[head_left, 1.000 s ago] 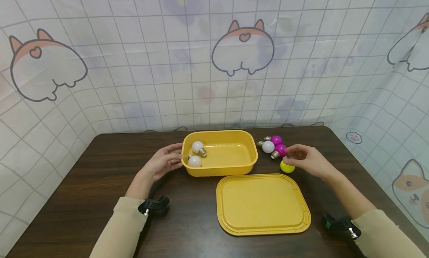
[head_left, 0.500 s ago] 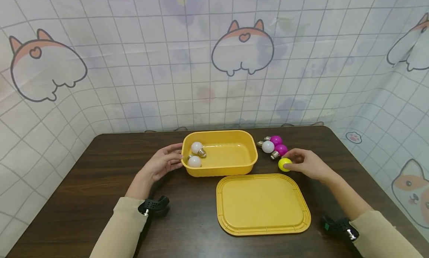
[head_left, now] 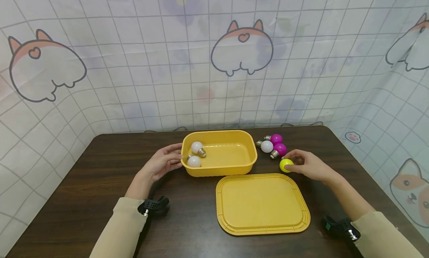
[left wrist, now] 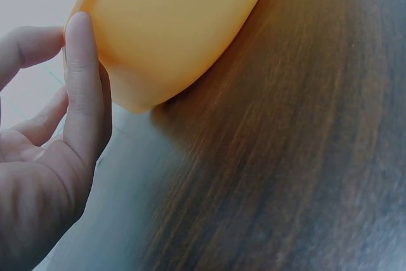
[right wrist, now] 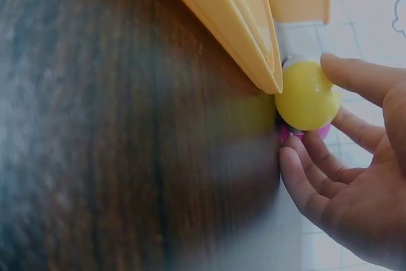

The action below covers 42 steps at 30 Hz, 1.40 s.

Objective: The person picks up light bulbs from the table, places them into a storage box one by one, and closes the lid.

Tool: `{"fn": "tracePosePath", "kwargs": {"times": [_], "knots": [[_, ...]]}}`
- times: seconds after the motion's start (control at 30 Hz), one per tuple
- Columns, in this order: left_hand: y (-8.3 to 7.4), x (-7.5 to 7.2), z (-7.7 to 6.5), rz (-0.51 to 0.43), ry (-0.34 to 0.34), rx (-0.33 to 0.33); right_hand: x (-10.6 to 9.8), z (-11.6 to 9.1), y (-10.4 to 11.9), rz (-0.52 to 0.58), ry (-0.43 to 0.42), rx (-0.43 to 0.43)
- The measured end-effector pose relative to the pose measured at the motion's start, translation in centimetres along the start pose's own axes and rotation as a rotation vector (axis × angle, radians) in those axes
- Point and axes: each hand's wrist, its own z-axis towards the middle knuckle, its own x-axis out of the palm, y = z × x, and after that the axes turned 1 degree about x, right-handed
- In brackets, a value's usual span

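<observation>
A yellow box (head_left: 221,171) holds two white light bulbs (head_left: 196,147) at its left end. My left hand (head_left: 165,163) rests its fingertips against the box's left side, near the rim. In the left wrist view, its fingers are extended against the box's outer wall (left wrist: 184,36). Right of the box, my right hand (head_left: 310,165) grips a yellow light bulb (head_left: 285,165) between thumb and fingers. Only the bulb's glossy round globe (right wrist: 307,96) shows plainly in the right wrist view; its base is hidden.
Behind the yellow bulb lie two purple bulbs (head_left: 280,149) and a white bulb (head_left: 266,146), close together. A flat yellow lid (head_left: 263,204) lies in front of the box on the dark wooden table (head_left: 187,220). A patterned cloth (head_left: 161,83) hangs behind.
My right hand has closed its thumb and fingers on the yellow bulb, which shifted left and then slightly back right. The left hand and box have stayed put.
</observation>
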Motion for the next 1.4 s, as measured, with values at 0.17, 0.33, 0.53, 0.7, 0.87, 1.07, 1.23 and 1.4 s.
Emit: {"fn": "tracePosePath", "kwargs": {"times": [0.17, 0.33, 0.53, 0.7, 0.87, 1.07, 1.23, 1.4], "knots": [[0.0, 0.03, 0.02, -0.005, -0.002, -0.005, 0.09, 0.06, -0.25, -0.023, 0.001, -0.005], [-0.01, 0.14, -0.03, -0.013, -0.005, -0.009, 0.24, 0.15, -0.31, -0.01, 0.008, -0.024], [-0.02, 0.1, -0.06, -0.012, 0.0, -0.003, 0.22, 0.08, -0.47, 0.011, 0.025, -0.043], [0.01, 0.05, -0.05, -0.009, -0.008, -0.002, 0.16, 0.01, -0.47, -0.004, 0.017, -0.037], [-0.02, 0.03, -0.08, -0.016, -0.01, -0.002, 0.1, -0.18, -0.49, -0.013, 0.019, -0.006], [-0.07, 0.17, -0.11, -0.018, -0.013, -0.012, 0.0, -0.43, -0.36, -0.008, 0.023, -0.005], [-0.11, 0.15, -0.14, -0.012, -0.007, -0.004, -0.09, -0.65, -0.21, 0.001, 0.028, -0.025], [-0.1, 0.13, -0.13, -0.016, -0.009, -0.006, -0.23, -0.76, 0.01, 0.008, 0.034, -0.028]]}}
